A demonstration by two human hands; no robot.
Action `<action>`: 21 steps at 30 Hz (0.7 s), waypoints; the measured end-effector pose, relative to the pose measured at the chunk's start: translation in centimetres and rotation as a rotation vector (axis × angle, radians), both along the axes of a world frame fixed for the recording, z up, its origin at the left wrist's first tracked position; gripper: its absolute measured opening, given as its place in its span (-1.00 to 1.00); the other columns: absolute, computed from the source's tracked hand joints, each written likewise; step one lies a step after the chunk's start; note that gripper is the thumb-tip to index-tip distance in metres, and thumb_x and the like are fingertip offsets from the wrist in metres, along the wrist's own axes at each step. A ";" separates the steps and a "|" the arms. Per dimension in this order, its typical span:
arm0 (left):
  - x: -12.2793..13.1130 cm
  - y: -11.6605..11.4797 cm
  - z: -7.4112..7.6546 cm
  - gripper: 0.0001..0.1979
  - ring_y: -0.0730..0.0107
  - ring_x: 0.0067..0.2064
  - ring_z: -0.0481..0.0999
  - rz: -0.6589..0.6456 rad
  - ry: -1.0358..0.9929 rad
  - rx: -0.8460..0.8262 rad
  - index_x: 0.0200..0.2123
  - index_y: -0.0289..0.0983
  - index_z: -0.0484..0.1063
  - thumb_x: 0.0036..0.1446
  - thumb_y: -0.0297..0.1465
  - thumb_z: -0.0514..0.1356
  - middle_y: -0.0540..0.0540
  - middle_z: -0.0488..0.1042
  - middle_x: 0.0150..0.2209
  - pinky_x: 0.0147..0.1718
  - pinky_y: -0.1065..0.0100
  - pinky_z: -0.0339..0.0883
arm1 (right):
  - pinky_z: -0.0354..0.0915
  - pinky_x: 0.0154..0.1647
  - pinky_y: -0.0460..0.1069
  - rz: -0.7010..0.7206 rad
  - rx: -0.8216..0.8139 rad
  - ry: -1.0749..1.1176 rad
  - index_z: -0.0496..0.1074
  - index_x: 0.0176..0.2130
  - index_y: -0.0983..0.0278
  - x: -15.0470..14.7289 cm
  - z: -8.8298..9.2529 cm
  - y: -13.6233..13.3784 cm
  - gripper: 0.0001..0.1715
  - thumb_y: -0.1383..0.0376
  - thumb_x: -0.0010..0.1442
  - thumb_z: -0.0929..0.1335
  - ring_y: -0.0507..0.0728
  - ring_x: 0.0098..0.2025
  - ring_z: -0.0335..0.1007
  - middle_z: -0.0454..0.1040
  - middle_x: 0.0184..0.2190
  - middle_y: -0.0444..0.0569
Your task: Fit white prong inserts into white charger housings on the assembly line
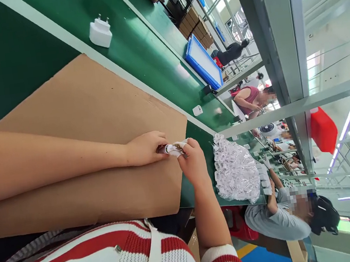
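Observation:
My left hand (149, 148) reaches in from the left side of the picture above a brown cardboard sheet (121, 112). Its fingers are closed on one end of a small white piece (173, 149) with a dark, brownish detail on it. My right hand (194, 160), with white coverings on some fingertips, pinches the other end. Fingers hide much of the piece, and its exact kind cannot be made out. Beyond my right hand lies a heap of white plug-like parts in clear plastic (236, 168).
The picture is turned sideways. A white two-pin plug adapter (100, 32) and a smaller white block (197, 110) stand on the green bench strip (149, 61). Farther off are a blue-rimmed tray (203, 62), a metal frame (251, 119) and a seated co-worker in grey (273, 219).

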State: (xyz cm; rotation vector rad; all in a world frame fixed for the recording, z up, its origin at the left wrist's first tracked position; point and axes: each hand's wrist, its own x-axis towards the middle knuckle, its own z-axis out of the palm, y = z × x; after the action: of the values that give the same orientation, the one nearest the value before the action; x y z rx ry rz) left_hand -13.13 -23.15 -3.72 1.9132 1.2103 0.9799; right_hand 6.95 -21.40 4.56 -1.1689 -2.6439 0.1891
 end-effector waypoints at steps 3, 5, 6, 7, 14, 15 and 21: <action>0.0 0.1 -0.1 -0.71 0.22 -0.21 0.47 -0.003 0.000 0.013 -0.37 -0.28 0.55 0.20 -0.16 0.24 -0.14 0.48 -0.26 -0.23 0.29 0.28 | 0.36 -0.12 0.05 0.034 0.036 -0.072 0.59 -0.11 0.22 -0.3 -0.3 0.6 -0.64 0.51 0.18 0.32 0.20 -0.12 0.36 0.44 -0.24 0.00; 0.1 0.2 -0.1 -0.71 0.22 -0.21 0.46 -0.012 0.002 0.026 -0.38 -0.28 0.54 0.20 -0.17 0.24 -0.14 0.48 -0.27 -0.22 0.28 0.28 | 0.36 -0.10 0.05 0.066 0.033 -0.083 0.58 -0.12 0.22 -0.3 -0.4 0.8 -0.65 0.51 0.20 0.31 0.20 -0.12 0.37 0.45 -0.24 0.00; 0.1 0.2 -0.1 -0.72 0.22 -0.22 0.46 -0.014 0.004 0.027 -0.39 -0.28 0.54 0.20 -0.18 0.25 -0.13 0.48 -0.27 -0.22 0.28 0.27 | 0.37 -0.09 0.04 0.083 0.027 -0.079 0.58 -0.11 0.23 -0.2 -0.4 0.9 -0.65 0.51 0.21 0.31 0.20 -0.11 0.38 0.46 -0.23 0.01; 0.1 0.2 -0.1 -0.72 0.22 -0.22 0.46 -0.014 0.005 0.023 -0.39 -0.28 0.54 0.20 -0.18 0.25 -0.13 0.48 -0.28 -0.23 0.28 0.27 | 0.37 -0.07 0.04 0.094 0.023 -0.069 0.57 -0.09 0.23 -0.1 -0.4 0.9 -0.64 0.51 0.23 0.31 0.20 -0.10 0.38 0.47 -0.22 0.01; 0.0 0.2 0.0 -0.73 0.21 -0.21 0.46 -0.008 0.005 -0.011 -0.37 -0.26 0.56 0.20 -0.18 0.27 -0.12 0.47 -0.28 -0.24 0.29 0.24 | 0.35 -0.10 0.04 0.123 0.038 -0.070 0.54 -0.17 0.22 0.0 -0.5 0.9 -0.66 0.53 0.20 0.29 0.20 -0.11 0.35 0.44 -0.24 0.01; 0.0 0.2 0.0 -0.73 0.21 -0.21 0.46 -0.009 0.005 -0.010 -0.37 -0.26 0.57 0.20 -0.17 0.26 -0.12 0.46 -0.28 -0.24 0.29 0.24 | 0.33 -0.12 0.04 0.129 0.041 -0.088 0.53 -0.21 0.22 0.0 -0.5 0.9 -0.68 0.54 0.18 0.29 0.19 -0.12 0.34 0.42 -0.25 0.00; 0.1 0.2 -0.1 -0.69 0.23 -0.23 0.45 -0.011 0.002 -0.009 -0.37 -0.26 0.57 0.21 -0.14 0.23 -0.13 0.44 -0.29 -0.26 0.28 0.24 | 0.24 -0.24 -0.02 0.089 0.020 -0.182 0.48 -0.35 0.22 -0.9 0.0 1.3 -0.74 0.55 0.15 0.31 0.14 -0.20 0.30 0.36 -0.31 -0.06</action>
State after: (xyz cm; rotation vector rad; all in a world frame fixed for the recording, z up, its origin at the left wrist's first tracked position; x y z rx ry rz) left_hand -13.04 -22.96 -3.80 1.9125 1.2025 0.9657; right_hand 6.09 -20.10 4.58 -1.1112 -2.8516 0.0749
